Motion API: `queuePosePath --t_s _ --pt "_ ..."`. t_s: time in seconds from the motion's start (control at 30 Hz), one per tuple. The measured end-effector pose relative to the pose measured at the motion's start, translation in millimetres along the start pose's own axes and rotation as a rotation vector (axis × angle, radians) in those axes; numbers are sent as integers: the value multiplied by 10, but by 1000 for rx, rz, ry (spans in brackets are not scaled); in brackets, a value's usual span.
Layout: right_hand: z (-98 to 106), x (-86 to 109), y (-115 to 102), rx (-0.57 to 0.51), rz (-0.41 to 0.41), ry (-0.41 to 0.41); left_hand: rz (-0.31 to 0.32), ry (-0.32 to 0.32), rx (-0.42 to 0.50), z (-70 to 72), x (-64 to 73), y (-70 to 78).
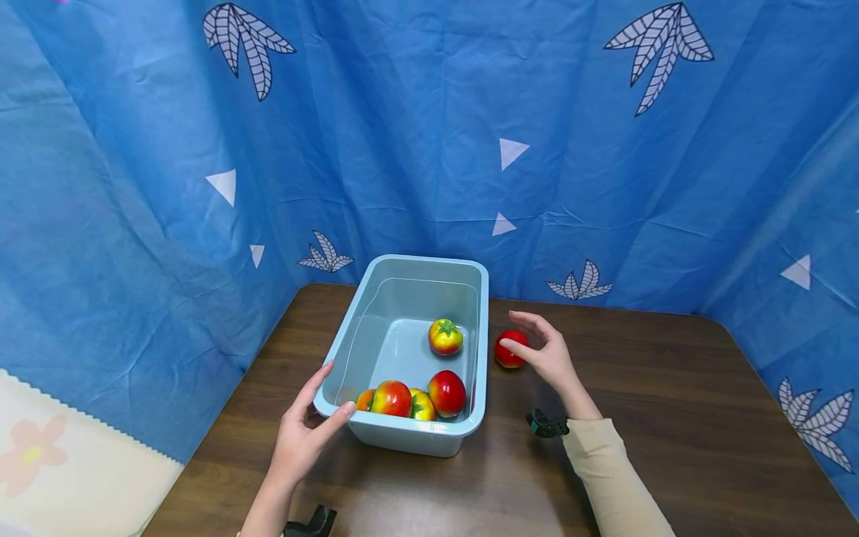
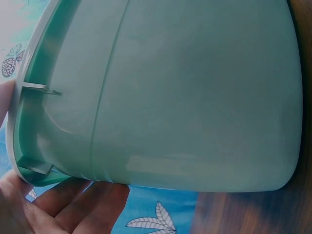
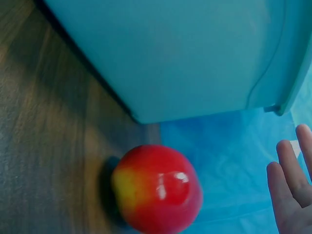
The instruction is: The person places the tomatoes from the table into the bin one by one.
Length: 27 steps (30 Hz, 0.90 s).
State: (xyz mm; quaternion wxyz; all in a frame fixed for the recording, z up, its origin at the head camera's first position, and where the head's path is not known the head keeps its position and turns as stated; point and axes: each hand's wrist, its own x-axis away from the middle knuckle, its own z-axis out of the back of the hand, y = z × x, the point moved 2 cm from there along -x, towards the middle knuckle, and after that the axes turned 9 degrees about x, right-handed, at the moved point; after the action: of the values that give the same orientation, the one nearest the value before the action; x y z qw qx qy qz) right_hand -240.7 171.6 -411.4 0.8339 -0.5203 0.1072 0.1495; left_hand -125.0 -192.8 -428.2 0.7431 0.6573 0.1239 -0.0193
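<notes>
A pale blue-green plastic tub (image 1: 403, 268) stands on the table, its side filling much of the left wrist view. At its near left corner my left hand (image 1: 300, 440) grips the rim, the thumb along the front edge and the fingers at the outer side. Beyond the tub's right wall lies a glossy red round toy fruit (image 3: 158, 190) with a yellow patch. My right hand (image 1: 546, 356) is spread around and over this fruit, with a gap between them in the right wrist view. Inside the tub sits a yellow-red toy tomato (image 1: 446, 337) with a green leafy top.
Several more red and yellow toy fruits (image 1: 392, 399) cluster at the tub's near end, partly hidden by the front rim. The dark wooden table (image 1: 658, 403) extends to the right. A blue patterned curtain (image 1: 416, 134) hangs behind and around it.
</notes>
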Motion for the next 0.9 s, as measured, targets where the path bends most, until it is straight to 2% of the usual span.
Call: queuePosePath --t_s 0.17,0.47,0.67,0.9 --pt "-20 -19 109 8 -22 20 -3 0 -5 -1 -1 6" --pt "-115 -94 620 -6 -87 30 -9 -2 -2 -1 0 14" --pt "-170 -88 770 2 -105 30 -3 4 -7 -3 4 6" --pt "-212 -90 893 19 -172 42 -4 6 -15 -2 11 0"
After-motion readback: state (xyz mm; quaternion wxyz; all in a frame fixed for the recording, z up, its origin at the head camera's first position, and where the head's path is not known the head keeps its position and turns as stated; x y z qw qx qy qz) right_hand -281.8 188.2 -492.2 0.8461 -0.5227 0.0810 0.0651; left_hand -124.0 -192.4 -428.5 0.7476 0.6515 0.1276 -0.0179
